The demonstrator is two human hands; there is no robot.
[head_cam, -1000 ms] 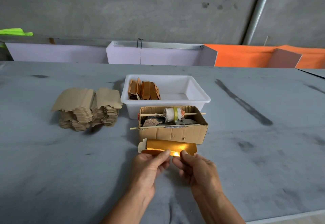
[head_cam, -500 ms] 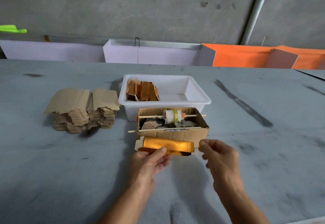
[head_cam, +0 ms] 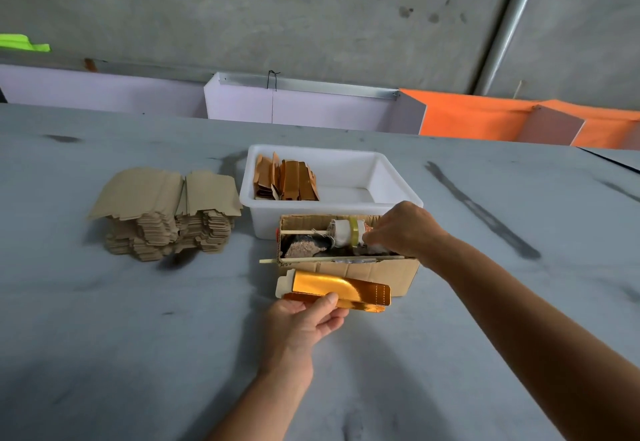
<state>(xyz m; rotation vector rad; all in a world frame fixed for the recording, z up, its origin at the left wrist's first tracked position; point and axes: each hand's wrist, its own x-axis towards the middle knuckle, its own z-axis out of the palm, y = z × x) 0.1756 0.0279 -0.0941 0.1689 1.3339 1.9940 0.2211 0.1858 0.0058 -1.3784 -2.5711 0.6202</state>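
Left hand point(head_cam: 304, 323): lower centre of the frame, thumb on top and fingers underneath, pinching the near edge of the gold carton point(head_cam: 332, 284) and holding it level.
Right hand point(head_cam: 405, 229): centre right, reaching down into the cardboard box point(head_cam: 374, 272) with fingertips curled beside the tape roll point(head_cam: 346, 232); whether they have caught the tape's end I cannot tell.
Carton's place: just in front of the cardboard box, low over the grey table point(head_cam: 104, 336), its white end flap pointing toward frame left.
Step in hand: it looks like fetching a piece of tape to seal the folded carton.
Next move: probably draw out a short length, tear it cleanly, and lay it across the carton's seam while the other hand keeps the fold flat; the roll turns on a stick point(head_cam: 301, 231), so the pull should run straight toward the person.
Cardboard box: open-topped, the roll threaded on the stick across it, a second stick along the near edge, dark scraps on the bottom.
White tub point(head_cam: 266, 222): behind the box, with folded cartons point(head_cam: 287, 181) standing on edge in its left part.
Stack of flat blanks point(head_cam: 166, 219): brown, centre left of the frame.
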